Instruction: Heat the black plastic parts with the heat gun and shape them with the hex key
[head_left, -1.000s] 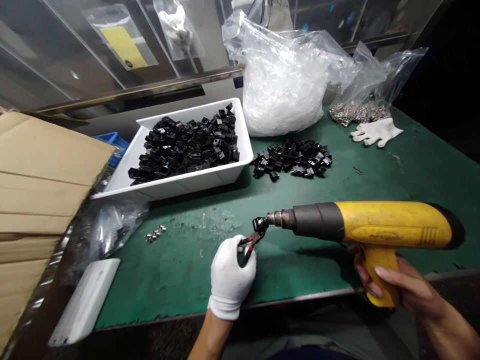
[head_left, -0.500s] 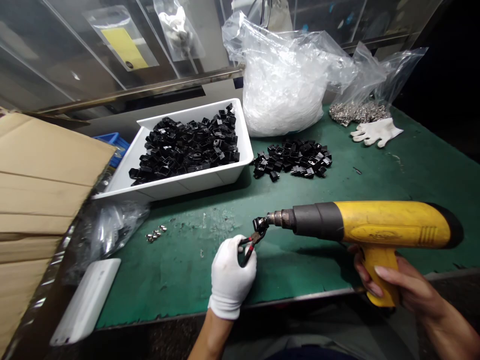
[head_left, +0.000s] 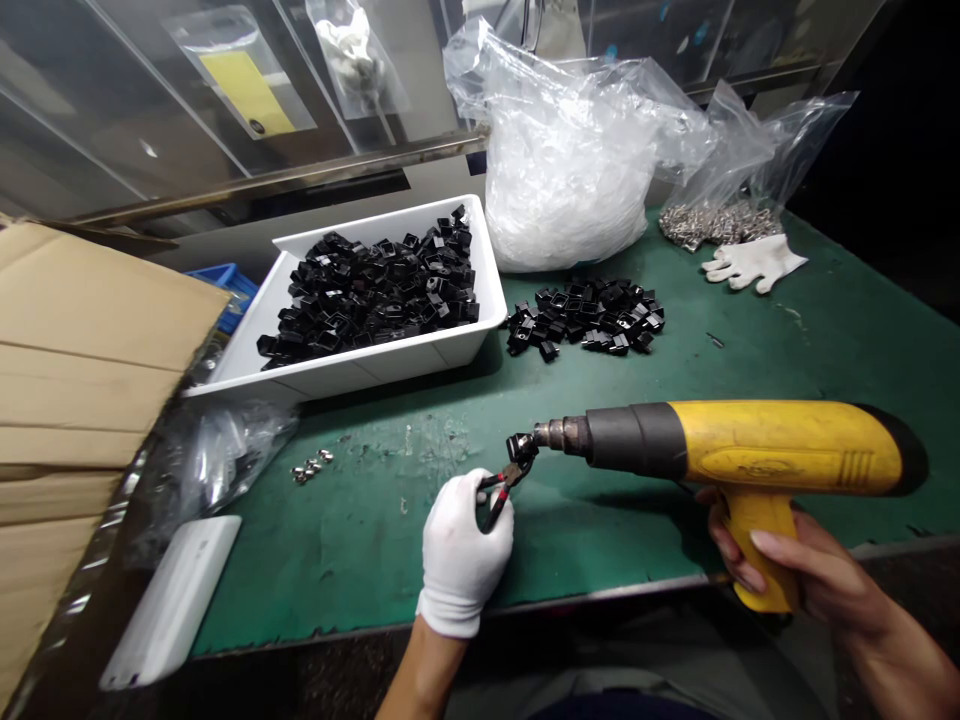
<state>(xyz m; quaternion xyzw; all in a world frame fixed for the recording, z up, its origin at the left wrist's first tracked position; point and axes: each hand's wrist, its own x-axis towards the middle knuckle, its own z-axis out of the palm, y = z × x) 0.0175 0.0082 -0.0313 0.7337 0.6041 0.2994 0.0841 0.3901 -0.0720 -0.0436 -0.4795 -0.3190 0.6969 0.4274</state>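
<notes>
My left hand (head_left: 465, 550), in a white glove, is closed around the red and black handles of a pair of pliers (head_left: 511, 476). A small black plastic part (head_left: 519, 447) sits at the jaws; how the jaws grip it is hard to make out. My bare right hand (head_left: 806, 560) is wrapped round the grip of a yellow heat gun (head_left: 787, 445). The gun lies level, pointing left, its metal nozzle right up against the black part. Whether nozzle and part touch I cannot tell.
A white tray (head_left: 375, 372) heaped with black parts stands at the back left, beside a loose pile (head_left: 589, 315) of them. Behind are a large plastic bag (head_left: 570, 180), a bag of metal pieces (head_left: 720, 225) and a white glove (head_left: 756, 263). Several metal pieces (head_left: 311, 467) lie left; cardboard (head_left: 82, 400) borders the table.
</notes>
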